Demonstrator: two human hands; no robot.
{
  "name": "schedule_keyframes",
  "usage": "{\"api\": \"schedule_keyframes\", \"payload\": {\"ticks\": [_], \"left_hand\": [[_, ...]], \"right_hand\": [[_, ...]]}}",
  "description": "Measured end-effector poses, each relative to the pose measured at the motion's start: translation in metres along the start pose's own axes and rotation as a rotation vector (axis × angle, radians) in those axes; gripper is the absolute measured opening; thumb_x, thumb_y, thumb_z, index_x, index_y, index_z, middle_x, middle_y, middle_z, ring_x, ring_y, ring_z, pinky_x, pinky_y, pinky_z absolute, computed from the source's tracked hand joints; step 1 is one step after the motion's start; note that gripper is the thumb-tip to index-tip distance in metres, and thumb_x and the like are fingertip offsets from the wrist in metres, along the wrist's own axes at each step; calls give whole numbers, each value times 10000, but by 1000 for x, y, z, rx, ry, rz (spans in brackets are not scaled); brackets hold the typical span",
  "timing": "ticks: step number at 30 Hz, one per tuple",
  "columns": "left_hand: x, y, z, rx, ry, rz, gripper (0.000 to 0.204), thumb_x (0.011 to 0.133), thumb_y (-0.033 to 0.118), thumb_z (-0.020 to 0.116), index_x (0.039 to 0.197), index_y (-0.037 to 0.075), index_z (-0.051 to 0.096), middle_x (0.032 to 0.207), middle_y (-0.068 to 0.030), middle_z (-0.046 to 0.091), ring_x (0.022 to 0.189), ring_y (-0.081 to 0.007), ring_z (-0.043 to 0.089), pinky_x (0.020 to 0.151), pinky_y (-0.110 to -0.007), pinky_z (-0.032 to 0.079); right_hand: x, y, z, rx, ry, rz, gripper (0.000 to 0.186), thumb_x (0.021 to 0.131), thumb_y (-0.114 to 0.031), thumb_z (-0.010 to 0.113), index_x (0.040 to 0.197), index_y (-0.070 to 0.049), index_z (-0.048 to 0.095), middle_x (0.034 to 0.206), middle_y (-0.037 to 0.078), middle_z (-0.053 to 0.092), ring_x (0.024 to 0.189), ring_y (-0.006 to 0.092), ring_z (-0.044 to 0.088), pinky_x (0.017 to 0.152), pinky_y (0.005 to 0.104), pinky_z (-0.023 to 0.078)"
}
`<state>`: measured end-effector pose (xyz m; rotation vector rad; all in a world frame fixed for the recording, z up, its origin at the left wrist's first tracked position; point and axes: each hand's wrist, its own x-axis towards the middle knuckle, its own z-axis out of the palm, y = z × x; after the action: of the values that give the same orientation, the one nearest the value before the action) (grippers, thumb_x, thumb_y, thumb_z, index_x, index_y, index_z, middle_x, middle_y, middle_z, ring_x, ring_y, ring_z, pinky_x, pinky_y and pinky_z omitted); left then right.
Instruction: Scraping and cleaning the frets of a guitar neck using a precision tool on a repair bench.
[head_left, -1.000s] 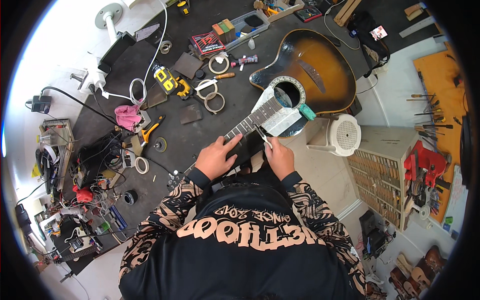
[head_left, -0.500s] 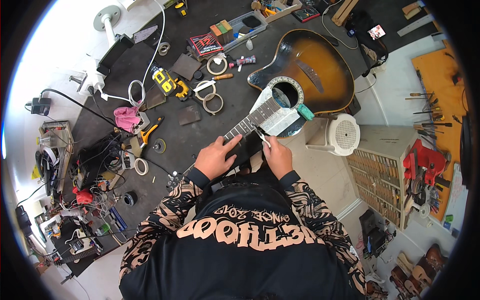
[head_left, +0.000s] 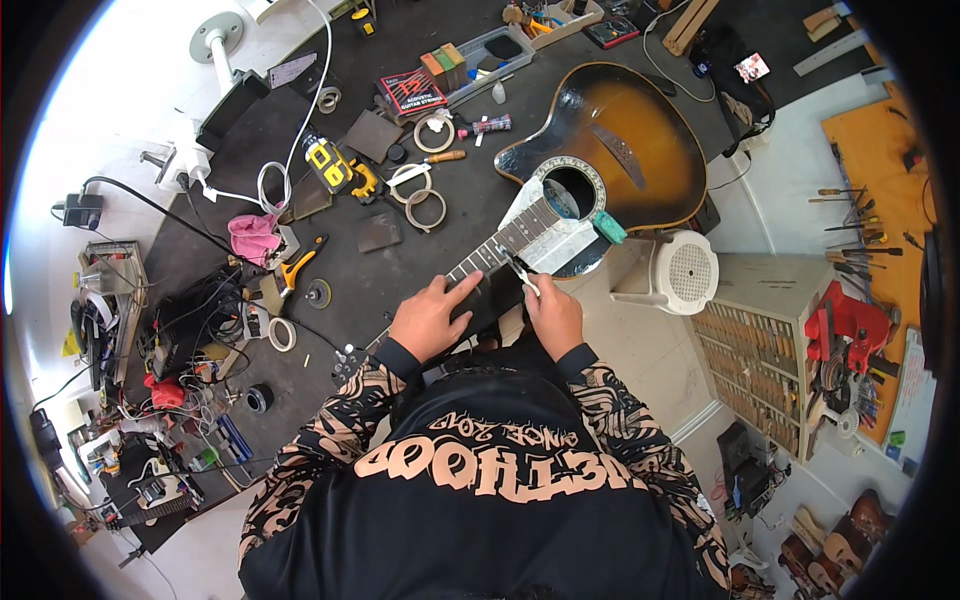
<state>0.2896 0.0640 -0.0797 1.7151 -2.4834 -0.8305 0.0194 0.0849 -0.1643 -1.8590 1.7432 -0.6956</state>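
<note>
From afar I count one guitar (head_left: 640, 130); the left hand (head_left: 428, 318) lies wide on its neck (head_left: 490, 254), the right hand (head_left: 555, 315) holds one slim pale tool (head_left: 524, 275).

Head view: left fisheye of a head-worn pair, facing down from close above the near edge of the flat dark-grey bench (head_left: 352, 285). Wide field takes in pale tiled floor (head_left: 640, 365); straight edges bow rimward.

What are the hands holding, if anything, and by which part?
The right hand holds a slim tool by its pale end nearest the person. The left hand lies on the guitar neck; whether it grips cannot be told.
</note>
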Motion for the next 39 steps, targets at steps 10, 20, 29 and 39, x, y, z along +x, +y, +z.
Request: {"api": "schedule_keyframes", "payload": {"ticks": [10, 20, 29, 39], "left_hand": [[0, -1, 1, 2, 12, -4, 781, 1020, 330, 803, 1751, 382, 532, 1196, -174, 684, 972, -409, 792, 813, -519, 669], [3, -3, -7, 20, -19, 2, 797, 1019, 321, 801, 1762, 361, 517, 1177, -179, 674, 957, -410, 786, 811, -521, 663], [5, -10, -7, 26, 2, -7, 812, 1026, 347, 805, 1775, 387, 495, 1174, -157, 676, 944, -401, 784, 807, -514, 656], [8, -16, -9, 18, 3, -12, 803, 1031, 341, 802, 1773, 382, 499, 1162, -152, 665, 936, -400, 781, 809, -516, 657]], "right_hand": [[3, -3, 0, -21, -23, 27, 184, 1111, -205, 745, 1225, -67, 704, 1068, 168, 857, 878, 414, 812, 744, 530, 631], [10, -8, -1, -18, -48, 50, 191, 1107, -203, 741, 1227, -58, 709, 1050, 182, 852, 889, 420, 812, 767, 539, 627], [15, -7, 6, 11, 34, -11, 183, 1090, -190, 788, 1226, -77, 743, 869, 182, 807, 794, 418, 792, 691, 544, 587], [25, -16, 7, 16, -24, 34, 201, 1109, -215, 745, 1231, -56, 726, 1013, 186, 851, 892, 429, 814, 773, 551, 618]]}}
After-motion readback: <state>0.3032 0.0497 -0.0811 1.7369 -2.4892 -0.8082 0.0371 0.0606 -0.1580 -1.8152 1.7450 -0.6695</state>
